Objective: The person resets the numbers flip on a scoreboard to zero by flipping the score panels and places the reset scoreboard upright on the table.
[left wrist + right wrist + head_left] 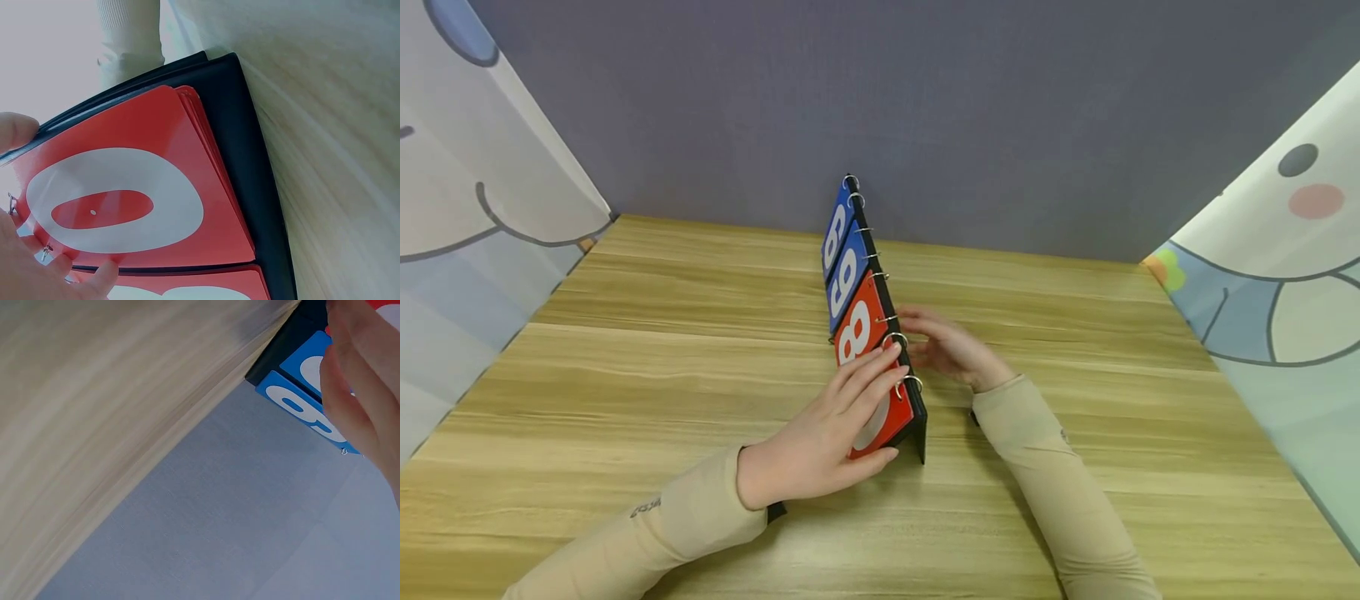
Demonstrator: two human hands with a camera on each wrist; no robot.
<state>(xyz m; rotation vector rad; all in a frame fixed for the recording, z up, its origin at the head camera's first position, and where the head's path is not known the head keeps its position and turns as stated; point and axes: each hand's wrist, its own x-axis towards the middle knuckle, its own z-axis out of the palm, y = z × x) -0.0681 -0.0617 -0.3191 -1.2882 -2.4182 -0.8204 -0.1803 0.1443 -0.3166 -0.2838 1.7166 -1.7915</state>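
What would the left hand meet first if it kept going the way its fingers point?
The left hand already rests flat on the red number card of the flip scoreboard; straight on lie its metal binder rings, probably first.

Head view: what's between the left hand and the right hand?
The black tabletop flip scoreboard with red and blue number cards stands between the left hand and right hand, per the head view.

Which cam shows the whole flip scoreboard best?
Head view: the whole scoreboard stands on the table, all cards and rings visible. Left wrist shows only the red cards close up; right wrist only a blue corner behind fingers.
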